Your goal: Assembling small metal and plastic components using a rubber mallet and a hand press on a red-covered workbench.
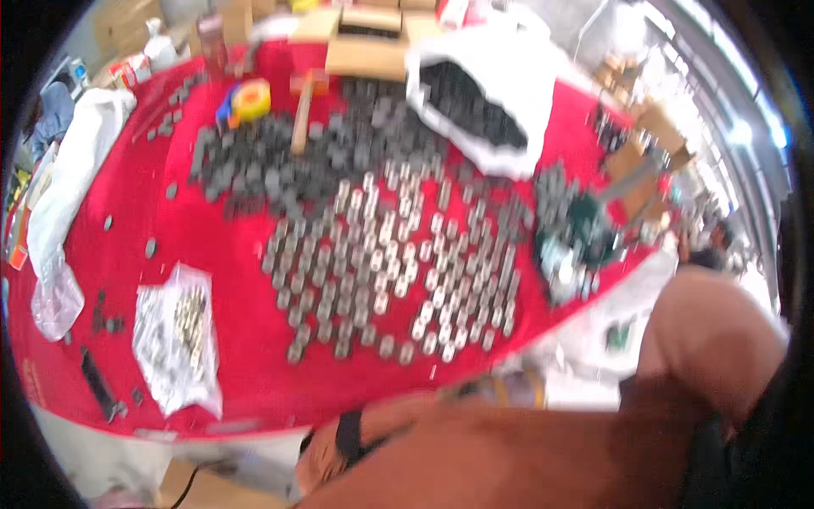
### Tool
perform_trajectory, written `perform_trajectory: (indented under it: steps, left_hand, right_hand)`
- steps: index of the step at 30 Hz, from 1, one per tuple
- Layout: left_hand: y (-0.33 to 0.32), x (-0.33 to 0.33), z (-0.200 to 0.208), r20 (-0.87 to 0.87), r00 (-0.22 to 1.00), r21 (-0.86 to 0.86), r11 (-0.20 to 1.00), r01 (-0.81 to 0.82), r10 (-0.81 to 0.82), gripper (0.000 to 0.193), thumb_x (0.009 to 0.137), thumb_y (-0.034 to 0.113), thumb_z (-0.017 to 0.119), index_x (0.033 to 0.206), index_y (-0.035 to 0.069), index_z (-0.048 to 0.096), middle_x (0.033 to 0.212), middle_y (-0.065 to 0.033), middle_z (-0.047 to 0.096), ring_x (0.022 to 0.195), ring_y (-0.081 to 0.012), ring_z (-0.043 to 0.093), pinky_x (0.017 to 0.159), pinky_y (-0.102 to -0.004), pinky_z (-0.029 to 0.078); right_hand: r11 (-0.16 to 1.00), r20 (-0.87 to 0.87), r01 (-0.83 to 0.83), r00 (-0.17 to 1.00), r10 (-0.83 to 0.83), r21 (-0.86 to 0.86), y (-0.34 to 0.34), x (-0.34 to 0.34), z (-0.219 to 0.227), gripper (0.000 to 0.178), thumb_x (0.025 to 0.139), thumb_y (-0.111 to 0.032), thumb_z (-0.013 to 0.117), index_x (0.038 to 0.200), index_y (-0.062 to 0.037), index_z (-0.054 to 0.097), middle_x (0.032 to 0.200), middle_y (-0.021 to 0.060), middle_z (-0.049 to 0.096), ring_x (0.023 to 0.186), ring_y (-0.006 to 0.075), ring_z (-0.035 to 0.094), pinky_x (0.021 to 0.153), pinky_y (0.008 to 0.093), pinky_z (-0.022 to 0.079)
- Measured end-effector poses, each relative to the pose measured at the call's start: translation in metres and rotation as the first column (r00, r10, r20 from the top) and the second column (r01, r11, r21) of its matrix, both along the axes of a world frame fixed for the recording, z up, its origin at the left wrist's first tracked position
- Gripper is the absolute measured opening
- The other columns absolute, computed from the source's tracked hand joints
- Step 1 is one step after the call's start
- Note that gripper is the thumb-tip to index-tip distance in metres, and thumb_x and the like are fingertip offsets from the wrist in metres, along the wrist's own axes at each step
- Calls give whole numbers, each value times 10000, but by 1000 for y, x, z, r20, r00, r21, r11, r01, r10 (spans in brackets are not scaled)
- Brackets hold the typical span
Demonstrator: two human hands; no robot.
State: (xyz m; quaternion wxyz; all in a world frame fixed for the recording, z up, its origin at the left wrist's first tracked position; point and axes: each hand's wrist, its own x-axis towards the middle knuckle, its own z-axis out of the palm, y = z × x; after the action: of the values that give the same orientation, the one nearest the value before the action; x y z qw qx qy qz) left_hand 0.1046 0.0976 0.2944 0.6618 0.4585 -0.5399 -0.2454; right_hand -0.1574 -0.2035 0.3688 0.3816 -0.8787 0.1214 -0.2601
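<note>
A bare arm, which I take for my right, crosses the lower part of the blurred view from the right. At its left end my right hand point(318, 458), behind a black wristband point(348, 436), hangs below the front edge of the red-covered table point(280, 386). Its fingers are blurred and partly hidden; I see no object in it. My left hand is not visible. Nearest on the table are many small metal links point(386, 271), spread out in rough rows, and a clear plastic bag point(165, 339) of metal pieces. Beyond the links lies a heap of dark grey pieces point(280, 161).
A wooden-handled hammer point(302, 119) and yellow-blue tape roll point(250, 100) lie by the heap. A white sack point(538, 93) of dark pieces and cardboard box point(365, 59) stand behind. A dark green machine point(589, 225) sits at the right edge, a long white bag point(76, 170) at left.
</note>
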Motion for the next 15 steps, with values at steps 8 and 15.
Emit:
perform_trajectory:
  steps: [8,15]
  left_hand:
    - [-69,-17,-110,98,955,277,915,-295,279,547,892,302,578,1308,-24,438,1380,-159,411,1264,-286,385,1067,-442,278]
    - [-67,13,-127,203,921,274,884,-380,333,552,873,291,627,1288,-37,468,1350,-178,456,1244,-302,423,1051,-456,313]
  right_hand:
    - [999,-66,43,997,-44,-21,10,3,-13,241,812,-104,708,1023,-24,623,867,105,640,672,177,609,593,283,492]
    - [989,-25,4,1000,-8,-147,19,14,14,242,821,-108,704,1031,-26,616,875,105,638,676,175,606,596,281,491]
